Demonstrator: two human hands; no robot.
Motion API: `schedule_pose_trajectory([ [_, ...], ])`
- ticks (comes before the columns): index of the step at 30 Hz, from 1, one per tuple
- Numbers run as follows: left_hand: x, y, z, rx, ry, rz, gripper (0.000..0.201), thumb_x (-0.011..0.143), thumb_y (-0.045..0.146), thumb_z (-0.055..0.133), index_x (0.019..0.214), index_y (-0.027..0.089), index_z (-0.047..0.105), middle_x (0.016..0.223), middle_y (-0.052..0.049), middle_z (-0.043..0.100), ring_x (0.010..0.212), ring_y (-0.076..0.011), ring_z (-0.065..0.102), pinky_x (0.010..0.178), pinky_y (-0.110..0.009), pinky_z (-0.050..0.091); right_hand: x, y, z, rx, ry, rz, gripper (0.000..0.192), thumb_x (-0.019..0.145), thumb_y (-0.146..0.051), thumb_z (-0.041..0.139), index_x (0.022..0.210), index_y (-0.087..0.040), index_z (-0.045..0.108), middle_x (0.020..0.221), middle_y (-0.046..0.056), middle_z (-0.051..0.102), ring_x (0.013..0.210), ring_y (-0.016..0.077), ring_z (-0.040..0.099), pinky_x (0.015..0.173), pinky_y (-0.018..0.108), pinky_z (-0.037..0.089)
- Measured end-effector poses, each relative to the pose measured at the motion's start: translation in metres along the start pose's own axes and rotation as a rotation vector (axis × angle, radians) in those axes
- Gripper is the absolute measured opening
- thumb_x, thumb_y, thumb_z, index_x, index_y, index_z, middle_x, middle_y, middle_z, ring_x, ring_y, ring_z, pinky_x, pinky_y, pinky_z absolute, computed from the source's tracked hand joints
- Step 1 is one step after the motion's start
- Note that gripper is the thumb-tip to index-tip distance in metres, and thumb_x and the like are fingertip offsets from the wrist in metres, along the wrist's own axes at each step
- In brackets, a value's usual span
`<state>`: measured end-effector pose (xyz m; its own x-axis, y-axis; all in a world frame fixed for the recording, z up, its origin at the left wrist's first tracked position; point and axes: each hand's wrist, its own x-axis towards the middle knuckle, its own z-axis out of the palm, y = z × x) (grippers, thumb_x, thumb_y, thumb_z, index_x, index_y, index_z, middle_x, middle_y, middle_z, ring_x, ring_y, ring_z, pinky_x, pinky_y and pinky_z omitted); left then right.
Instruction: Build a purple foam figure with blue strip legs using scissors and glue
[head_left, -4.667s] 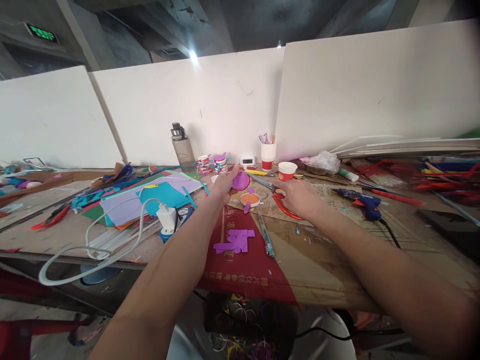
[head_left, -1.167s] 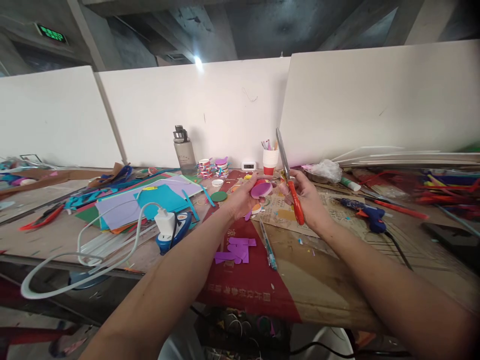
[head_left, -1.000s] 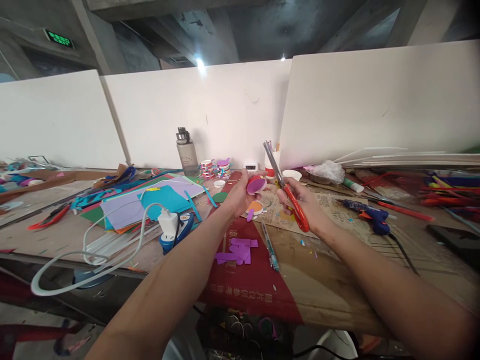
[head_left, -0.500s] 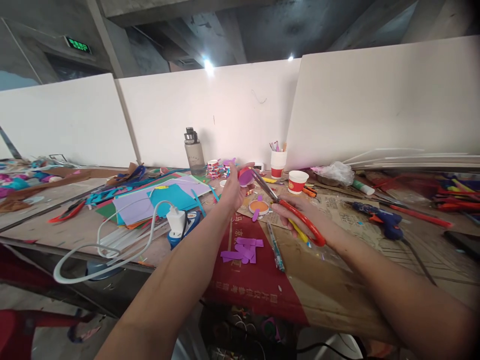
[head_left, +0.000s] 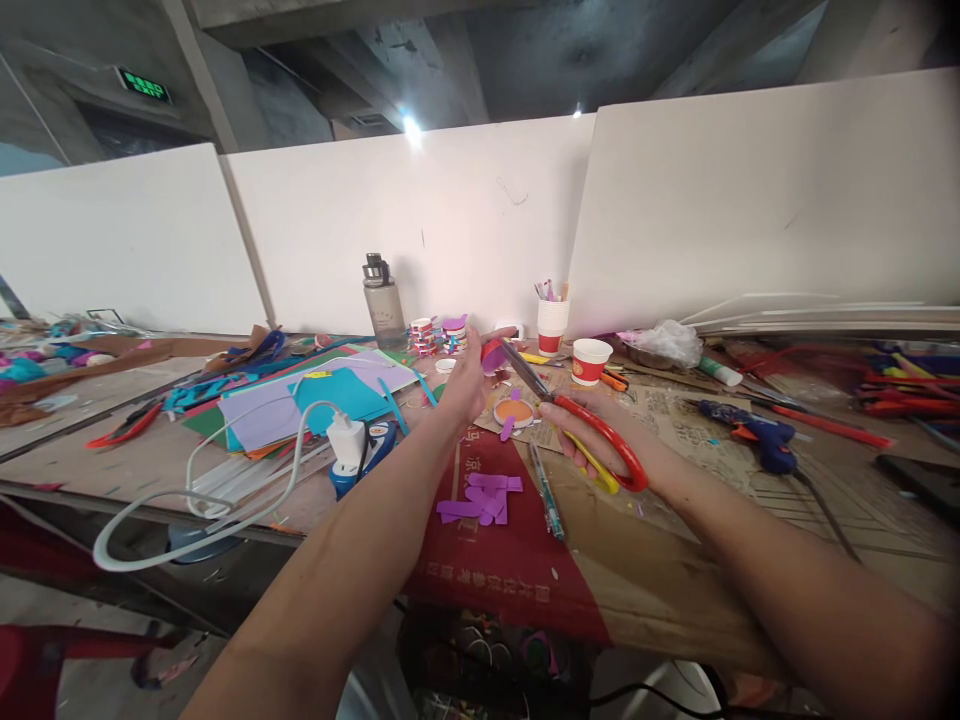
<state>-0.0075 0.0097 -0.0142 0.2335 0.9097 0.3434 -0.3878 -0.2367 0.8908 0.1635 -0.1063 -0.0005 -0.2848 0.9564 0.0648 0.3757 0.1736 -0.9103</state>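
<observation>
**Scissor blades swing down onto the purple disc**

Our left hand (head_left: 461, 385) pinches the purple disc (head_left: 491, 355) above the surface (head_left: 675, 570). Our right hand (head_left: 592, 440), gripping the red-handled scissors (head_left: 577, 420), has lowered them from upright; the blades now meet the disc's edge.

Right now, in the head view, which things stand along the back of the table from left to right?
Water bottle → stack of coloured rings → pen cup → red-and-white paper cup → plastic bag.
</observation>
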Motion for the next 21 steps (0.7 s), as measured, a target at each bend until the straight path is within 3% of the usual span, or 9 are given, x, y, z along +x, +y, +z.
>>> schedule_pose_trajectory([
  [21, 0.000, -0.001, 0.001, 0.029, -0.009, 0.005, 0.066, 0.088, 0.071, 0.034, 0.112, 0.021, 0.069, 0.104, -0.011, 0.073, 0.103, -0.0230, 0.065, 0.073, -0.029, 0.047, -0.006, -0.012, 0.002, -0.005, 0.022, 0.022, 0.037, 0.088, -0.053, 0.052, 0.069, -0.022, 0.048, 0.047, -0.005, 0.047, 0.035, 0.0101, 0.045, 0.034, 0.022, 0.037],
])
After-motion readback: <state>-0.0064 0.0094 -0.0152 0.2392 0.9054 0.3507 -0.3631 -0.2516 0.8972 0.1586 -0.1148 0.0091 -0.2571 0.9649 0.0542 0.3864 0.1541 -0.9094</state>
